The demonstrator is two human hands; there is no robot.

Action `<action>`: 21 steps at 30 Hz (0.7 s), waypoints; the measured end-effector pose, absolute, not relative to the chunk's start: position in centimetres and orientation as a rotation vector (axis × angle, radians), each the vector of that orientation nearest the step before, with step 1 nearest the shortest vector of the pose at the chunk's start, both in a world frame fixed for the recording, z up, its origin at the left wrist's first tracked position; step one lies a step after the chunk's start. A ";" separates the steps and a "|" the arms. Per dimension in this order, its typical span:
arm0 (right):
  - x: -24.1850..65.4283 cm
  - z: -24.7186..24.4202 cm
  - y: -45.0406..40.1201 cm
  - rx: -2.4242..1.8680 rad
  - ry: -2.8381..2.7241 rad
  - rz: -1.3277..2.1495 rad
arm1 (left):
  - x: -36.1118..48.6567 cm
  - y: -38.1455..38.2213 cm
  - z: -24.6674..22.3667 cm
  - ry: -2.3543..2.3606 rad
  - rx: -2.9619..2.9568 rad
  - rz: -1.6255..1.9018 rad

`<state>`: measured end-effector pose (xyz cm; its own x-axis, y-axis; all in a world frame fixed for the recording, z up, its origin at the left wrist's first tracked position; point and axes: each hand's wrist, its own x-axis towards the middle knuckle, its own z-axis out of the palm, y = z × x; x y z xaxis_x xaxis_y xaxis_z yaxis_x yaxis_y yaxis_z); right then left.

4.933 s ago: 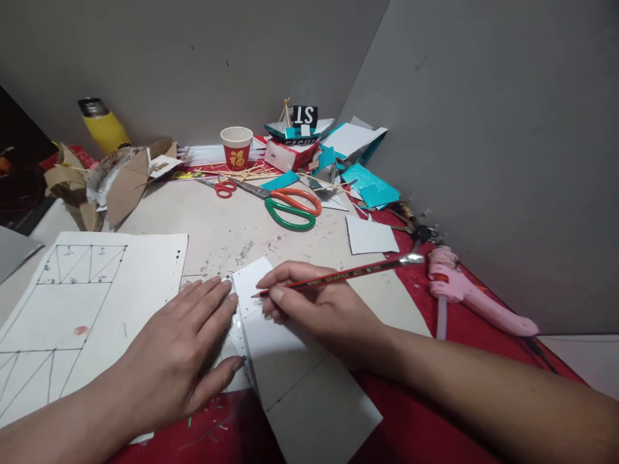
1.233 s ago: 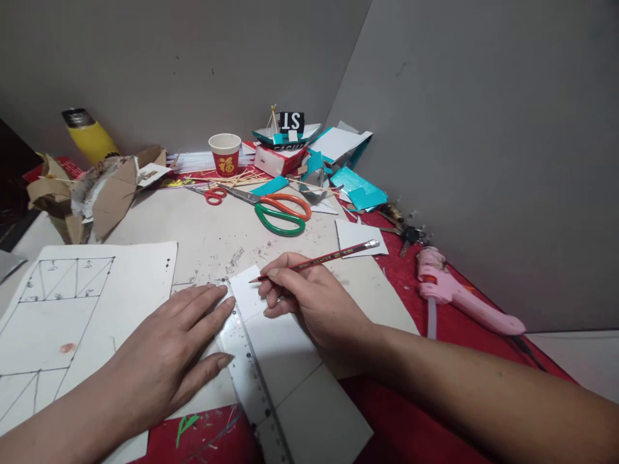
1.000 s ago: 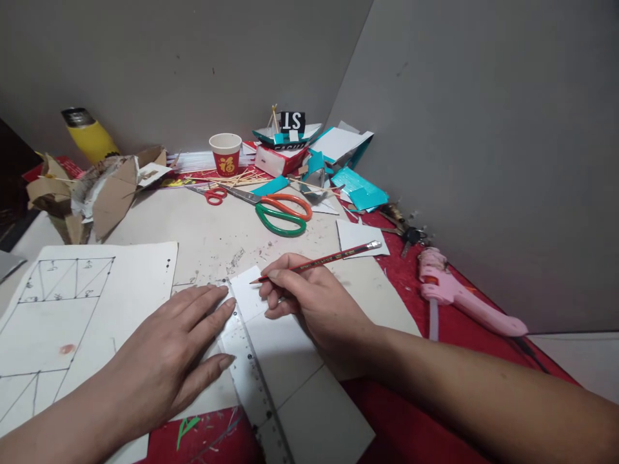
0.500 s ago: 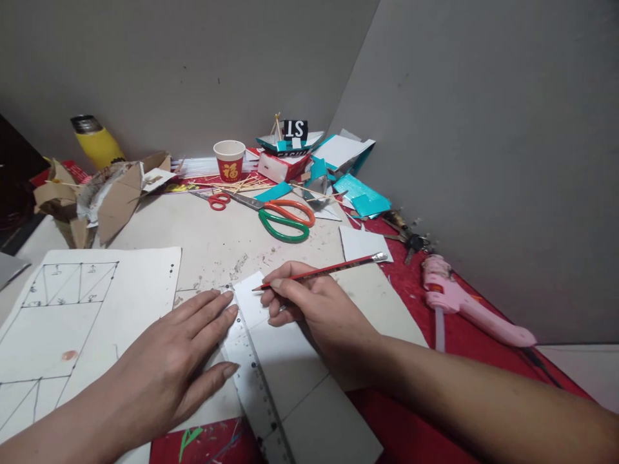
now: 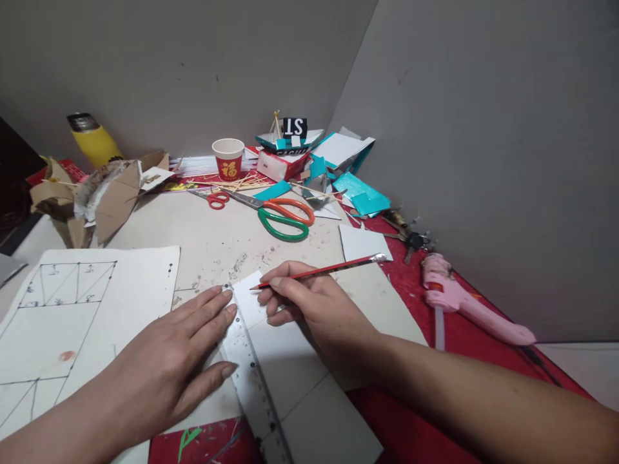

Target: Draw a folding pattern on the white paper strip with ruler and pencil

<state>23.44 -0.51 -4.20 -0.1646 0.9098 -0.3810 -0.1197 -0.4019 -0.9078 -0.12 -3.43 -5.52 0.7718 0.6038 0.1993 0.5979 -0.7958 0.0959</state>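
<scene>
Card: white, with pencil lines ruled across it; it lies flat (image 5: pixel 316 412) in front of the person, slanting from the pale board (image 5: pixel 207 238) down over the red cloth (image 5: pixel 382 412).
Ruler: clear plastic (image 5: pixel 251 380), set along the card's left long edge, probably so the two line up; from here I can't tell whether it overlaps the card.
Left hand: palm down (image 5: pixel 178 351) on the ruler's far part and the sheet beside it, seemingly for weight, so the plastic won't slide. The fingers are stretched out and close together, with the thumb spread away from them; nothing is gripped.
Right hand: turned partly on its side (image 5: pixel 324 306) over the card, its forearm coming in low from the right. Thumb and forefinger are closed on the pencil (image 5: pixel 345 264) near its point, the other fingers curled beneath, a grip that looks chosen for fine control.
Pencil: slanting low, eraser end out to the right, tip over the card's far end; whether it touches, I can't tell.
Drawing: a sheet of inked triangles (image 5: pixel 133 290) lies left of the ruler, in easy view.
Scissors: the big pair (image 5: pixel 249 201) rests beyond the hands.
Glue gun: on its side (image 5: pixel 464 306) at the right, well apart from the fingers.
</scene>
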 end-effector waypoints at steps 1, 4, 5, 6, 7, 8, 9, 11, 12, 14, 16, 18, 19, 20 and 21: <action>23.5 -4.2 -0.5 -1.305 -0.975 1.676 | -0.1 -3.4 -5.5 0.994 2.925 0.349; 23.5 -4.3 -0.6 -1.280 -0.978 1.671 | -0.1 -3.4 -5.5 0.991 2.916 0.352; 23.5 -4.3 -0.6 -1.275 -0.977 1.670 | -0.1 -3.4 -5.5 0.991 2.918 0.348; 23.6 -4.3 -0.6 -1.271 -0.974 1.671 | -0.1 -3.4 -5.5 0.991 2.922 0.344; 23.6 -4.4 -0.5 -1.268 -0.970 1.675 | -0.1 -3.5 -5.5 0.989 2.925 0.341; 23.6 -4.4 -0.5 -1.264 -0.966 1.677 | -0.2 -3.5 -5.5 0.992 2.924 0.339; 23.7 -4.4 -0.4 -1.258 -0.963 1.680 | -0.2 -3.5 -5.5 0.995 2.918 0.338; 23.8 -4.4 -0.3 -1.237 -0.958 1.679 | -0.3 -3.5 -5.5 0.992 2.898 0.341; 23.9 -4.4 -0.3 -1.226 -0.954 1.673 | -0.3 -3.5 -5.5 0.986 2.887 0.344; 24.2 -4.1 -0.1 -1.215 -0.939 1.655 | -0.3 -3.4 -5.6 0.974 2.873 0.363; 24.4 -3.5 -0.1 -1.209 -0.913 1.630 | -0.3 -3.3 -5.6 0.963 2.864 0.389; 24.7 -2.6 0.0 -1.197 -0.881 1.601 | -0.3 -3.3 -5.7 0.955 2.863 0.403; 24.9 -2.0 -0.1 -1.190 -0.869 1.586 | -0.3 -3.3 -5.7 0.957 2.867 0.397; 25.1 -1.4 -0.1 -1.187 -0.860 1.567 | -0.3 -3.3 -5.7 0.959 2.877 0.388; 25.3 -0.8 -0.1 -1.193 -0.860 1.545 | -0.3 -3.3 -5.8 0.963 2.890 0.380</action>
<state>25.30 -0.10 -0.84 -0.0541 0.9585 -0.2798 -0.2672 -0.2839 -0.9209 -0.30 -3.28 -5.76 0.7727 0.5989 0.2105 0.5812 -0.8008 0.1447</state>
